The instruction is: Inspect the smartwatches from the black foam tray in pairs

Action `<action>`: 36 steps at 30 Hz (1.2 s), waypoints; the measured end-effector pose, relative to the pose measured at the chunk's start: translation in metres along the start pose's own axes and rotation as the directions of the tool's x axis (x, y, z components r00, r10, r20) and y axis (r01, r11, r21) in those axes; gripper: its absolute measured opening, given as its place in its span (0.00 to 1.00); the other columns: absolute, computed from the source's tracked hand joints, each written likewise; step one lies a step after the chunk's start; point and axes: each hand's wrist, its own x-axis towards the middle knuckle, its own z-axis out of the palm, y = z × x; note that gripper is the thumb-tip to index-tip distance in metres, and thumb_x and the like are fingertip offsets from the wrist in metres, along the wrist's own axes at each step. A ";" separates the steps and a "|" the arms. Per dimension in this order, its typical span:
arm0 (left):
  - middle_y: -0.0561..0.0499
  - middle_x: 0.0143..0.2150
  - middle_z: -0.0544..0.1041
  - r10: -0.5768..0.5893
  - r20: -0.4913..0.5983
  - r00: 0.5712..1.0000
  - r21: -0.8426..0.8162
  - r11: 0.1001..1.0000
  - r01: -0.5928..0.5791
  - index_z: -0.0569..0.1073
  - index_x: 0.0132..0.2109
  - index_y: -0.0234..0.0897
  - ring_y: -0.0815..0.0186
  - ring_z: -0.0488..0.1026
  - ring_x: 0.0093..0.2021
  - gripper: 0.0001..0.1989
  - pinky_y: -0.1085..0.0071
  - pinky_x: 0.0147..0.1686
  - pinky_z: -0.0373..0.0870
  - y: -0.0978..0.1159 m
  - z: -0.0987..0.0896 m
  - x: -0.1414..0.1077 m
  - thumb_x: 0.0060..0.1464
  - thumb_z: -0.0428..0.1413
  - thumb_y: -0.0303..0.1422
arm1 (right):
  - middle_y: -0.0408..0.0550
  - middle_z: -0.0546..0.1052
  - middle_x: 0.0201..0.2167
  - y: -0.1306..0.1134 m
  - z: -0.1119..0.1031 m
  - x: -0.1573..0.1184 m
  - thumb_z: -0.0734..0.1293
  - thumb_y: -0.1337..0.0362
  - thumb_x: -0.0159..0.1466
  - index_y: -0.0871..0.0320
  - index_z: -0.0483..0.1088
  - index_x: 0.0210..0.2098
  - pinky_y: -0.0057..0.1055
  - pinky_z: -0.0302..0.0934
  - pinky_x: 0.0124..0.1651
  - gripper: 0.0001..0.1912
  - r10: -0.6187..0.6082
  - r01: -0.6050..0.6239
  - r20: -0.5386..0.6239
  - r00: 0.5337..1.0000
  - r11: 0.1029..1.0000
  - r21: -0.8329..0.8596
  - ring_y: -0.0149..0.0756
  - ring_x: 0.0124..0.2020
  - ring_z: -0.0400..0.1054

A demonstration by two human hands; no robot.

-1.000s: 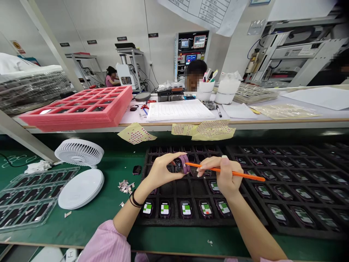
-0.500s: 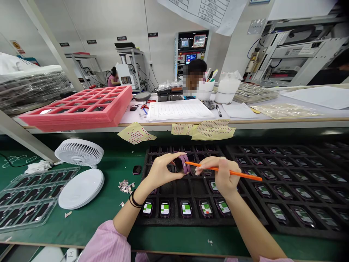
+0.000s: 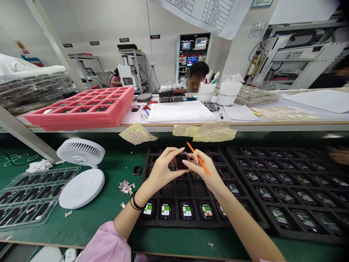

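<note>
My left hand (image 3: 163,165) grips a purple-rimmed smartwatch body (image 3: 181,161) by its edges, thumb below and fingers above. Its dark screen is turned toward me. An orange pointed stick (image 3: 201,162) is tucked in my right hand (image 3: 205,169), tip up and away from the watch. The thumb and fingers of that same hand also touch the watch's right side. Beneath both hands lies a black foam tray (image 3: 180,222) of compartments, many holding similar watches, the near row with green-and-white screens.
A second foam tray (image 3: 268,227) of watches adjoins on the right, with another person's hand (image 3: 339,156) at its far edge. Left are a white fan (image 3: 81,189), clear trays (image 3: 29,198), small scraps (image 3: 126,187) and a loose watch (image 3: 137,170). A pink foam tray (image 3: 79,120) sits on the shelf.
The watch has been turned so its screen faces me. The orange stick has swung off the watch to point up, and my right fingers have come in onto the watch. Another person's hand has appeared at right.
</note>
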 end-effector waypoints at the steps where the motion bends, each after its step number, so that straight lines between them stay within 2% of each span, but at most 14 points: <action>1: 0.46 0.50 0.71 0.001 -0.016 1.000 -0.023 1.000 -0.001 0.67 0.58 0.43 0.64 0.73 0.43 0.29 0.70 0.37 0.75 0.001 0.000 0.000 0.48 0.65 0.33 | 0.43 0.75 0.30 -0.002 -0.001 0.000 0.74 0.54 0.51 0.54 0.52 0.23 0.29 0.64 0.30 0.25 0.012 -0.012 -0.002 1.000 0.999 0.032 0.32 0.27 0.70; 8: 0.44 0.48 0.75 0.037 -0.084 0.996 -0.057 0.998 -0.042 0.69 0.53 0.39 0.65 0.73 0.40 0.25 0.71 0.34 0.75 0.005 0.001 0.001 0.48 0.65 0.35 | 0.41 0.74 0.29 -0.003 -0.003 -0.001 0.75 0.56 0.51 0.55 0.52 0.23 0.27 0.62 0.28 0.25 0.026 -0.026 -0.004 1.000 0.994 0.104 0.27 0.23 0.65; 17: 0.43 0.49 0.75 0.035 -0.064 0.997 -0.063 0.997 -0.040 0.70 0.52 0.39 0.62 0.74 0.44 0.23 0.70 0.34 0.75 0.004 0.000 0.002 0.49 0.64 0.34 | 0.42 0.73 0.29 -0.006 -0.001 -0.001 0.75 0.55 0.50 0.56 0.53 0.22 0.27 0.61 0.28 0.26 0.006 -0.005 -0.013 1.000 0.996 0.090 0.28 0.25 0.64; 22: 0.44 0.51 0.73 0.050 -0.053 0.997 -0.055 0.997 -0.053 0.70 0.52 0.39 0.63 0.73 0.46 0.22 0.71 0.35 0.74 0.005 0.000 0.001 0.50 0.64 0.32 | 0.44 0.74 0.32 -0.004 -0.002 -0.001 0.76 0.55 0.50 0.56 0.53 0.22 0.27 0.61 0.29 0.26 0.006 -0.004 -0.022 1.000 0.998 0.058 0.28 0.26 0.64; 29: 0.42 0.50 0.73 0.048 -0.087 0.995 -0.047 0.998 -0.052 0.69 0.50 0.38 0.61 0.73 0.46 0.20 0.71 0.32 0.75 0.007 0.001 0.001 0.49 0.64 0.31 | 0.38 0.63 0.21 -0.003 -0.001 -0.001 0.75 0.52 0.51 0.55 0.52 0.21 0.27 0.57 0.27 0.26 -0.076 0.075 -0.051 0.996 0.997 -0.028 0.28 0.22 0.57; 33: 0.41 0.50 0.74 0.059 -0.117 0.991 -0.036 0.997 -0.064 0.69 0.49 0.38 0.61 0.74 0.46 0.19 0.71 0.32 0.75 0.006 0.003 0.000 0.50 0.63 0.32 | 0.35 0.57 0.19 -0.005 0.000 -0.002 0.74 0.52 0.51 0.55 0.52 0.21 0.25 0.52 0.23 0.27 -0.127 0.124 -0.052 0.991 0.991 -0.052 0.24 0.19 0.48; 36: 0.42 0.51 0.74 0.060 -0.121 0.991 -0.006 0.998 -0.061 0.68 0.49 0.38 0.61 0.74 0.46 0.18 0.71 0.32 0.75 0.006 0.005 -0.001 0.51 0.62 0.31 | 0.34 0.56 0.19 -0.005 0.001 -0.002 0.74 0.51 0.52 0.54 0.51 0.21 0.25 0.50 0.22 0.27 -0.147 0.143 -0.056 0.988 0.987 -0.073 0.24 0.19 0.46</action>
